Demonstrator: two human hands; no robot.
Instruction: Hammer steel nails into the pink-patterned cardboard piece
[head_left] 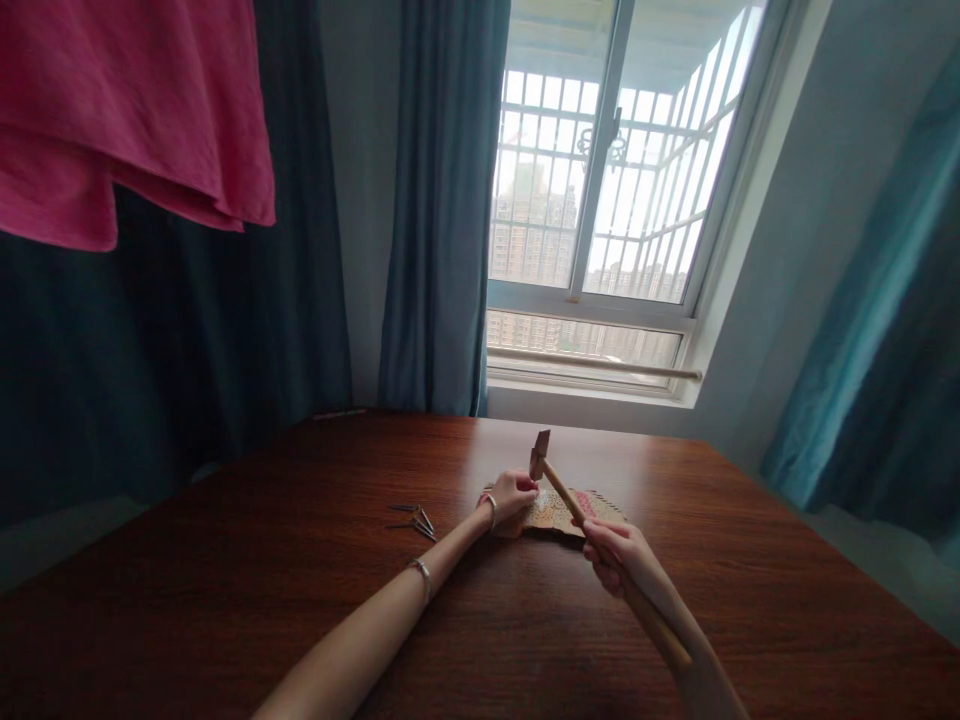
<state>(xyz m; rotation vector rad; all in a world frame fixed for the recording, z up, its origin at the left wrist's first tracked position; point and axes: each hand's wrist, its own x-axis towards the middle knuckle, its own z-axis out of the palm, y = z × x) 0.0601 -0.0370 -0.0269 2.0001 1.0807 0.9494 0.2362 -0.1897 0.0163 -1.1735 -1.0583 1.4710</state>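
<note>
My right hand (611,555) is closed round the wooden handle of a small hammer (559,487), whose metal head is raised just above my left hand. My left hand (511,494) rests curled on the left end of a flat, patterned wooden piece (559,512) lying on the table; its fingers look pinched, and what they pinch is too small to make out. A bracelet sits on each part of my left arm.
Several loose nails (414,520) lie on the dark wooden table (300,560) left of my left hand. Behind the table are blue curtains (439,220) and a barred window (600,180). A pink cloth (127,110) hangs at top left.
</note>
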